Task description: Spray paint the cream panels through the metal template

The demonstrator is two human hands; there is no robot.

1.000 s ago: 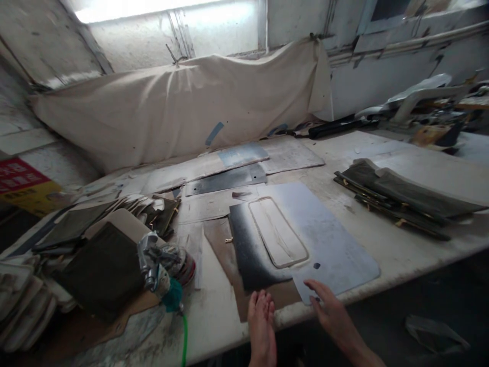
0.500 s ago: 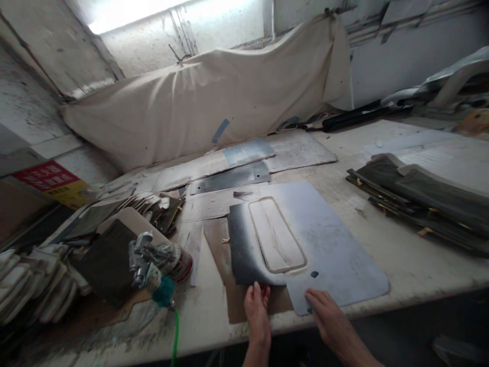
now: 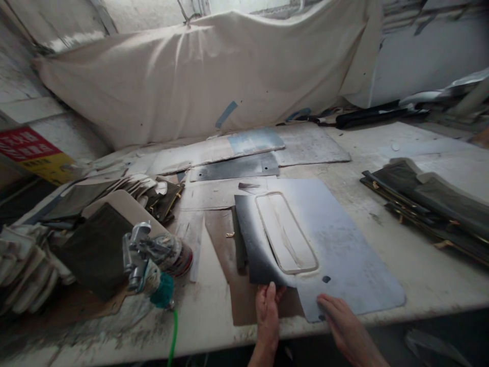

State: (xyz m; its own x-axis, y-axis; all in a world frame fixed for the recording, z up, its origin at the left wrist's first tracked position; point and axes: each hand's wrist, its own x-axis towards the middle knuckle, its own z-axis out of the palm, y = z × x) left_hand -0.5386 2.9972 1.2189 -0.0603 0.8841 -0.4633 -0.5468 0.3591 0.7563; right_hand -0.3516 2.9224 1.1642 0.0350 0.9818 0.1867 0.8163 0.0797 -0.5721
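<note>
A flat masking sheet, dark at its left end and pale grey-white elsewhere, lies at the table's front. Its rounded rectangular opening shows a white panel. My left hand is closed on the sheet's lower left edge, thumb on top. At the front tab, my right hand pinches the sheet, its fingers partly hidden. The sheet's left end looks slightly raised. From under it a dark olive piece with a small gold clasp sticks out, over a brown board.
A spray gun with a green hose rests by a stained can at left. Stacked olive pieces lie behind it, and another stack is at right. A beige cloth hangs behind.
The masking sheet's left end has shifted right and lifted a little, baring more of the olive piece beneath. Both hands keep their hold. My view has tipped downward.
</note>
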